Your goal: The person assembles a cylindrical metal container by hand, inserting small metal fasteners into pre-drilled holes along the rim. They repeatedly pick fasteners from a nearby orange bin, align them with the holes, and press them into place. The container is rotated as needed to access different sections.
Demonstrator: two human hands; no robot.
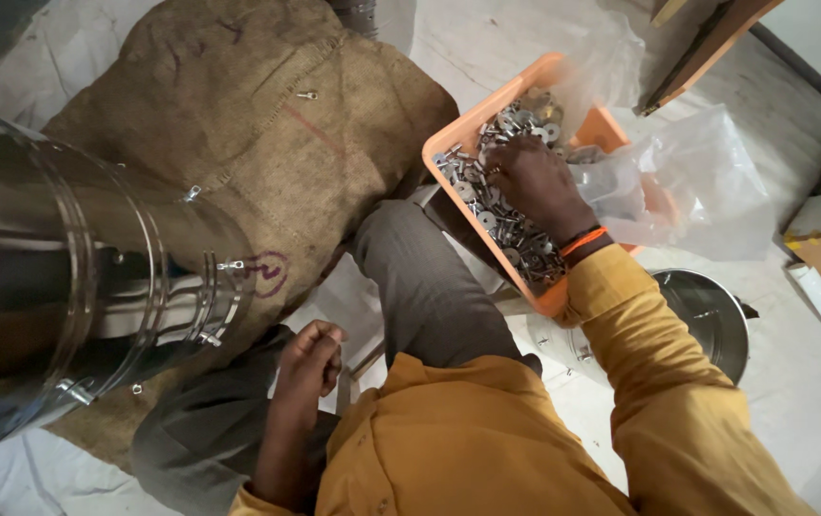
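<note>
Where the right hand (535,182) digs, small metal parts (506,227) glint silver.

A big shiny metal drum (57,287) lies on its side at nine o'clock, on a brown sack (267,124). A round steel pot (712,320) sits at four o'clock. Crinkly clear plastic (697,182) lies at two o'clock.
</note>
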